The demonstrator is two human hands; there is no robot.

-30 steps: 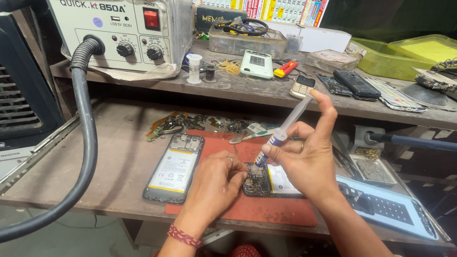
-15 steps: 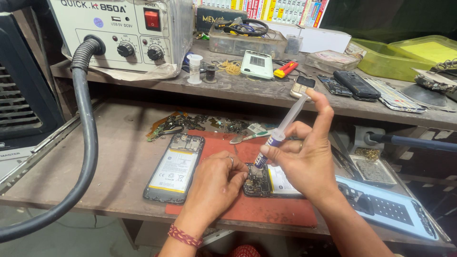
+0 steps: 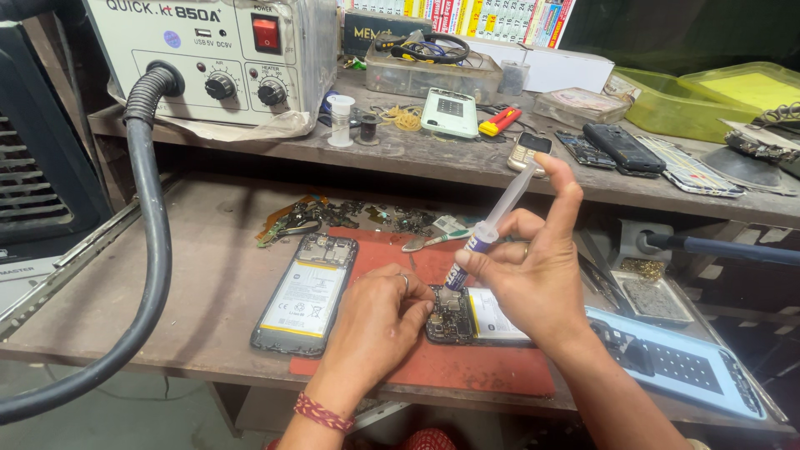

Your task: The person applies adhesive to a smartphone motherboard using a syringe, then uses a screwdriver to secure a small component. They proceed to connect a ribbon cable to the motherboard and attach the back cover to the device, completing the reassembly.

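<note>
A white-labelled battery point(image 3: 298, 297) sits in the open phone on the red mat, a second white label point(image 3: 490, 314) right of it (partly hand-covered), colourful printed strips point(image 3: 492, 18) behind the shelf.

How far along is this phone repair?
Done: both phones lie opened on the red mat. In hand: the right hand holds a syringe with its tip over the opened phone, which the left hand steadies. Left: the second phone lies untouched, back off.
</note>
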